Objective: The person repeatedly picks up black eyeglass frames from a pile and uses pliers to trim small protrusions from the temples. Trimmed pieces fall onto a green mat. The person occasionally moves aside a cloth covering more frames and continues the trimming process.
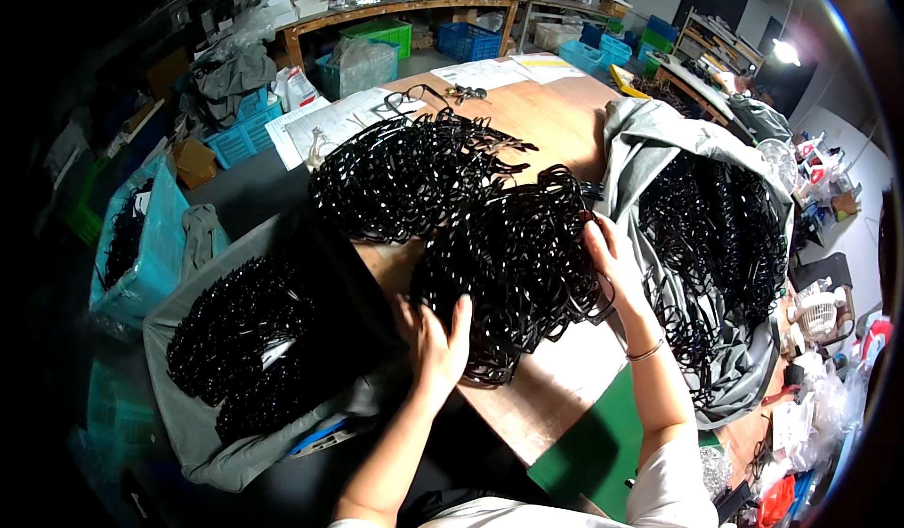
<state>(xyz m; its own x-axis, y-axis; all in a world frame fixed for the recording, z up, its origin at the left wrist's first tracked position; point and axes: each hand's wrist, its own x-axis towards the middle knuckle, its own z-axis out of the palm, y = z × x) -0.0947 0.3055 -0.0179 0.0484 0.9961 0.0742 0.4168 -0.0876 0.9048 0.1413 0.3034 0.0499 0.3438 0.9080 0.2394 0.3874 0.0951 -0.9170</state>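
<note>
My left hand [435, 340] grips the lower left side of a loose pile of glossy black eyeglass frames [504, 264] on the wooden table [565, 113]. My right hand [607, 259] holds the right side of that pile, fingers curled round its edge. A second heap of black frames [405, 179] lies just behind it. To the left, a grey-lined bin [179, 434] holds more black frames [240, 340]. At the right, a grey cloth sack [650, 128] lies open with many black frames [706, 245] in it.
Papers [325, 128] and a spectacle frame [405, 99] lie at the table's back. Blue crates [137, 288] stand at the left, others [466, 43] under a rear bench [395, 8]. A green mat [579, 457] lies near me; plastic bags and clutter [805, 434] crowd the right edge.
</note>
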